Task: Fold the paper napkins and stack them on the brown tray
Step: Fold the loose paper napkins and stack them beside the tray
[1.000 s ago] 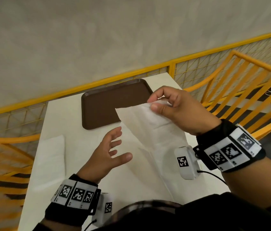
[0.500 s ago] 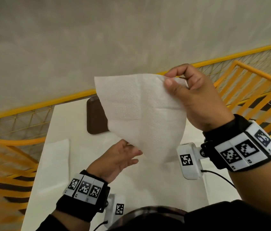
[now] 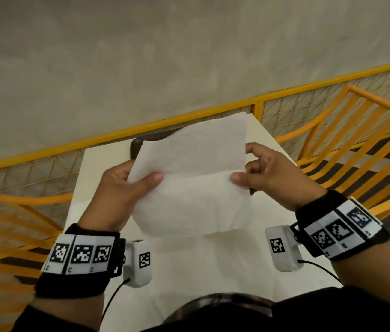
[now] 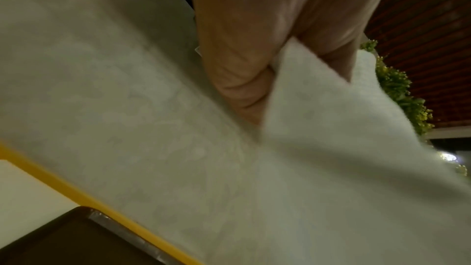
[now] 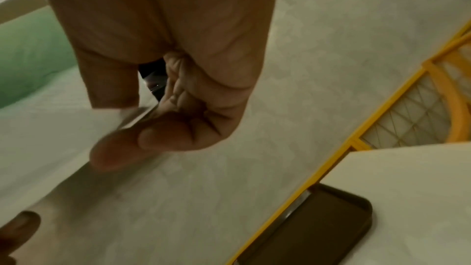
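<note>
Holding a thin white paper napkin [image 3: 190, 178] in the air with both hands, we have it spread in front of us above the pale white table [image 3: 273, 283]. Our left hand [image 3: 119, 192] pinches the napkin's left edge, thumb on the near face and fingers curled behind it. Our right hand [image 3: 270, 178] pinches the right edge the same way, thumb in front, forefinger behind, the other fingers curled loosely. Neither hand holds anything else.

A soft horizontal crease runs across the napkin between our two thumbs. The upper half stands up and leans away from us; the lower half sags in a loose curve toward the table without clearly touching it.

We judge the napkin to be almost weightless, limp and easy to tear or crumple, so a light pinch is enough. It should fold wherever it is bent, and the existing crease will likely guide the fold. The best places to grip seem to be the side edges or corners, as now, keeping the sheet gently taut so the halves meet squarely.

Beyond the napkin, the dark brown plastic tray [image 5: 318, 227] lies on the far end of the table, mostly hidden behind the paper in the head view. What shows of it is bare; the rest we cannot see. A yellow metal railing [image 3: 93, 140] runs behind the table, before a grey wall.
</note>
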